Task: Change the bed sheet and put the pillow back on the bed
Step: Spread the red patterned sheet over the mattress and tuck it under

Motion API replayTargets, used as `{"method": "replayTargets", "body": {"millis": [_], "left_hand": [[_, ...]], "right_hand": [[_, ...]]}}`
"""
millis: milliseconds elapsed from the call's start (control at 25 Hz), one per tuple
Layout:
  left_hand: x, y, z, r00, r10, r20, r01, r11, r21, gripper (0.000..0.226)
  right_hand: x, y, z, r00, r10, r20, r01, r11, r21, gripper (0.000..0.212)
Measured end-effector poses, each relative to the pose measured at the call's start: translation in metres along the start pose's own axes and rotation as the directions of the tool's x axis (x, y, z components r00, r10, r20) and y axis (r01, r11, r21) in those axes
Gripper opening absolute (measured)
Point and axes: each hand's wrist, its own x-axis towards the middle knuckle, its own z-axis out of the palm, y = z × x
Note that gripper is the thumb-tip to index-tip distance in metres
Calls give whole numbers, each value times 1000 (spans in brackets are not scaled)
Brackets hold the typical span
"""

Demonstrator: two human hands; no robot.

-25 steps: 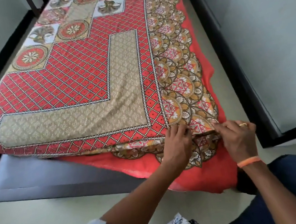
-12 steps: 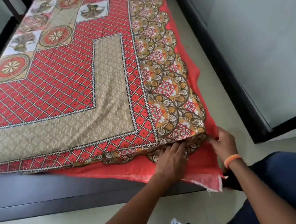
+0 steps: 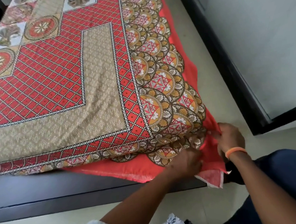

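Tucking the sheet corner at lower right of frame: right hand is pinching the red edge, left hand fingers hidden so can't tell, risking the loose flap bunching or pulling out; pillow not visible.

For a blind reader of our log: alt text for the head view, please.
Two hands work the near right corner of a red patterned bed sheet: the right hand pinches its plain red edge, the left hand presses the hanging fabric. A dark bed frame shows below.
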Motion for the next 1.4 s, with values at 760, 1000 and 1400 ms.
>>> {"method": "replayTargets", "body": {"millis": [760, 1000, 1400], "left_hand": [[-39, -101, -6, 930, -344, -128, 367, 870, 331, 63], [-19, -78, -5, 875, -469, -121, 475, 784, 399, 72], [-89, -95, -25, 882, -457, -116, 471, 859, 199, 62]], "right_hand": [[-40, -85, 77, 692, -419, 588, 659, 699, -278, 54], [-22, -74, 83, 745, -402, 533, 620, 714, -327, 82], [-74, -102, 95, 709, -462, 532, 650, 721, -240, 52]]}}
